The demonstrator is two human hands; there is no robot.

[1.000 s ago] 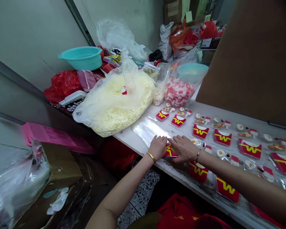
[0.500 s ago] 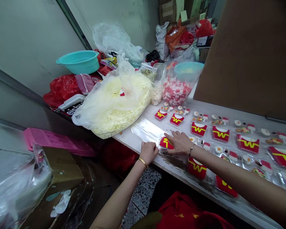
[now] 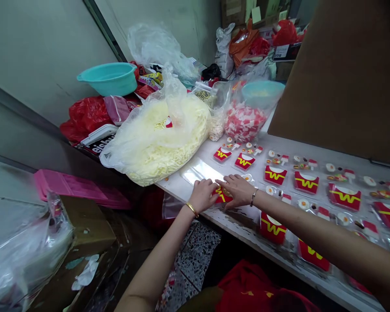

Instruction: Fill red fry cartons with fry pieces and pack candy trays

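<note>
A clear plastic pack with a red fries carton marked with a yellow zigzag lies at the table's front edge, partly under my hands. My left hand is closed at the pack's left side, fingers curled; whatever it pinches is hidden. Over the pack lies my right hand, fingers stretched out and apart, fingertips close to my left hand. Flat on the table just beyond is a clear plastic sleeve. Another piece of clear plastic hangs below the table edge, left of my left hand.
Several similar packs stand in rows to the right. Behind are a large bag of pale yellow sticks and a bag of pink-and-white pieces. A turquoise basin sits at the left; a brown board rises at the right.
My right hand has shifted left over the pack, its fingertips now near my left hand. Clear plastic now shows below the table edge. The view has moved slightly.
</note>
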